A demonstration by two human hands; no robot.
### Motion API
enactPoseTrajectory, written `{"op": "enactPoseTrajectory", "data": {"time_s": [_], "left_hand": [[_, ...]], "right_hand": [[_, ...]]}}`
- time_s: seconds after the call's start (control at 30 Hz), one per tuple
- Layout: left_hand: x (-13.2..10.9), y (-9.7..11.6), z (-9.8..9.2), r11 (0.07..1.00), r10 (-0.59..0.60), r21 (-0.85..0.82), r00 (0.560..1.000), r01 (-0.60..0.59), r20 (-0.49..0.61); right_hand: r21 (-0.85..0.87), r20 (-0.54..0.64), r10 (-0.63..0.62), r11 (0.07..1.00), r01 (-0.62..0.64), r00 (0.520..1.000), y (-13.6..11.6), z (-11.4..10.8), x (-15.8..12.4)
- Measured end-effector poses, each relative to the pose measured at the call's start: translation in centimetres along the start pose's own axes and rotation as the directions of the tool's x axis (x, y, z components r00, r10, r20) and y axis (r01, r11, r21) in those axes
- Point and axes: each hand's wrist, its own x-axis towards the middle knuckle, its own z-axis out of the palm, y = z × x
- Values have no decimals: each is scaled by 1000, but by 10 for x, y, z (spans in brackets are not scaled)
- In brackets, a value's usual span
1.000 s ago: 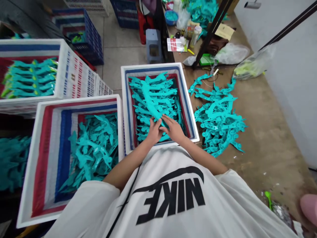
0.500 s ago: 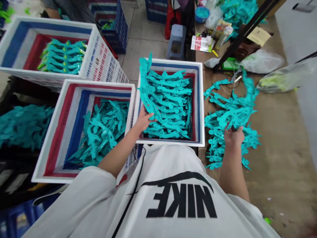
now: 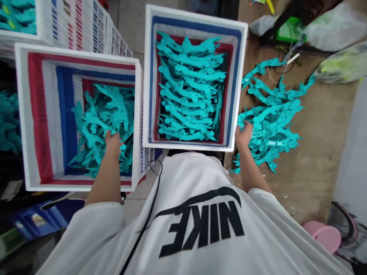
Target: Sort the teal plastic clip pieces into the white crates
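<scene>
My left hand [image 3: 112, 142] reaches down into the left white crate [image 3: 23, 114] and is closed among the loose teal plastic pieces [image 3: 106, 114] heaped inside. My right hand [image 3: 244, 134] rests on the pile of teal pieces [image 3: 272, 122] on the brown table, fingers curled round some of them. Between the hands stands the middle white crate [image 3: 195, 15], packed with neatly stacked teal pieces [image 3: 189, 91]. A white shirt with black lettering fills the lower view.
A third white crate [image 3: 86, 23] with teal pieces stands at the far left. Clear plastic bags [image 3: 329, 26] and a green item lie at the table's back. A pink tub [image 3: 323, 235] sits low right. More teal parts [image 3: 8, 126] lie at the left edge.
My left hand has left the middle crate and dropped into the left crate. My right hand stays at the table pile, lower than before. The view has tilted down.
</scene>
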Motion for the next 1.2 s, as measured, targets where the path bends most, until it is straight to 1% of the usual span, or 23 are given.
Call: {"op": "enactPoseTrajectory", "data": {"time_s": [0.03, 0.07, 0.1, 0.13, 0.2, 0.27, 0.33, 0.4, 0.47, 0.5, 0.57, 0.63, 0.67, 0.7, 0.77, 0.83, 0.87, 0.93, 1.0, 1.07, 1.13, 1.17, 1.2], "left_hand": [[-18, -15, -3, 998, -31, 45, 993, 36, -117], [-38, -27, -3, 993, -64, 82, 974, 84, -216], [-59, -36, -2, 982, -104, 121, 955, 142, -277], [-78, -42, 0, 968, -144, 155, 943, 197, -301], [-111, -46, 4, 948, -204, 187, 941, 259, -269], [-136, -40, -1, 951, -203, 191, 957, 243, -207], [-154, -26, -13, 967, -150, 185, 979, 174, -136], [-167, -7, -24, 980, -88, 180, 996, 91, -24], [-173, 12, -22, 984, -64, 175, 990, 41, 127], [-174, 21, -12, 985, -72, 168, 973, 35, 218], [-171, 35, 27, 993, -93, 109, 915, 54, 394], [-168, 46, 90, 993, -77, -37, 868, 109, 491], [-168, 52, 127, 982, -56, -130, 868, 137, 493], [-169, 57, 164, 964, -50, -204, 869, 171, 493], [-174, 70, 229, 925, -81, -270, 833, 267, 548], [-180, 84, 273, 895, -49, -325, 792, 306, 609], [-183, 91, 285, 884, -6, -359, 773, 301, 634], [-186, 105, 293, 874, 100, -412, 737, 256, 668], [-186, 117, 287, 894, 162, -405, 706, 191, 689], [-183, 127, 277, 926, 177, -352, 668, 134, 722], [-180, 136, 269, 953, 168, -286, 605, 102, 778], [-177, 140, 266, 961, 161, -259, 568, 95, 807], [-173, 143, 263, 965, 158, -244, 535, 94, 830]], "right_hand": [[-19, 177, -136, 990, 141, 975, -24, 25, 0], [-39, 329, -216, 970, 241, 919, -47, 51, -1], [-67, 457, -250, 947, 313, 854, -68, 75, -3], [-110, 560, -245, 925, 363, 792, -87, 97, -4], [-206, 701, -181, 875, 439, 690, -114, 132, -4], [-239, 785, -149, 823, 515, 602, -130, 151, 3], [-197, 816, -192, 794, 575, 545, -137, 156, 16], [-94, 808, -287, 800, 593, 514, -138, 146, 31], [62, 795, -353, 856, 514, 493, -137, 124, 43], [151, 796, -363, 894, 422, 485, -135, 109, 46], [289, 805, -356, 934, 210, 475, -133, 75, 45], [408, 794, -378, 912, 42, 477, -134, 40, 32], [477, 763, -418, 879, 7, 493, -137, 24, 20], [553, 712, -476, 833, 5, 517, -141, 11, 6], [702, 556, -605, 709, 68, 571, -153, -6, -29], [769, 383, -687, 607, 198, 618, -167, -11, -64], [775, 309, -699, 578, 256, 644, -172, -11, -78], [741, 188, -693, 565, 362, 696, -180, -11, -98], [666, 97, -682, 586, 462, 725, -182, -15, -107], [597, 49, -696, 596, 538, 716, -182, -23, -109], [593, 28, -707, 581, 558, 706, -179, -33, -108], [613, 14, -690, 577, 539, 723, -177, -37, -107], [639, -6, -642, 587, 496, 767, -173, -41, -105]]}}
